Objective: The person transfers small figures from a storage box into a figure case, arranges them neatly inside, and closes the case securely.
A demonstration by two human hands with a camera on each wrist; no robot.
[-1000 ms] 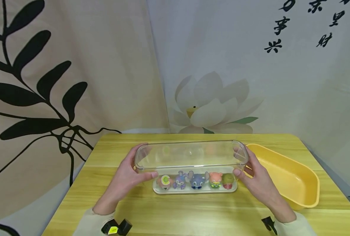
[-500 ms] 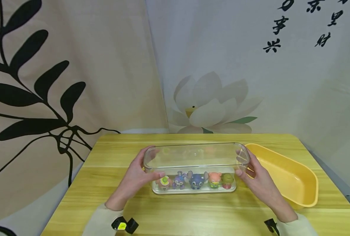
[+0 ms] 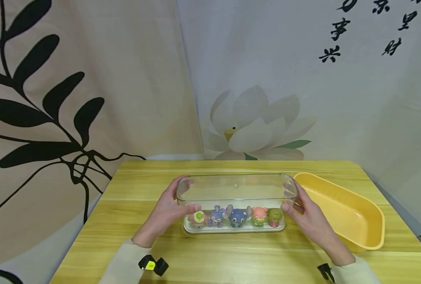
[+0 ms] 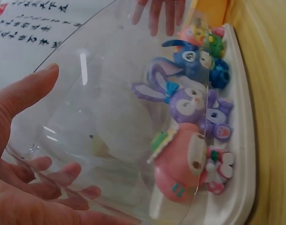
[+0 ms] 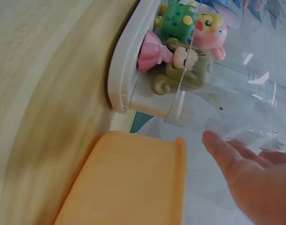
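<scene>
Hands hold clear cover above white base.

light: soft, even, bright — no hard shadows on the table | glare: white streaks on the clear cover, a faint sheen along its top | focus: head view sharp, slight bending at the edges | wrist views: close and hazy — wood grain smeared, yellow tray blurred, fingers soft

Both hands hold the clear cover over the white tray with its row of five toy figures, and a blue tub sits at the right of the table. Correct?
Not quite: the tub is yellow, as the head view shows. The left hand and right hand do hold the clear cover over the white tray with its five toy figures.
</scene>
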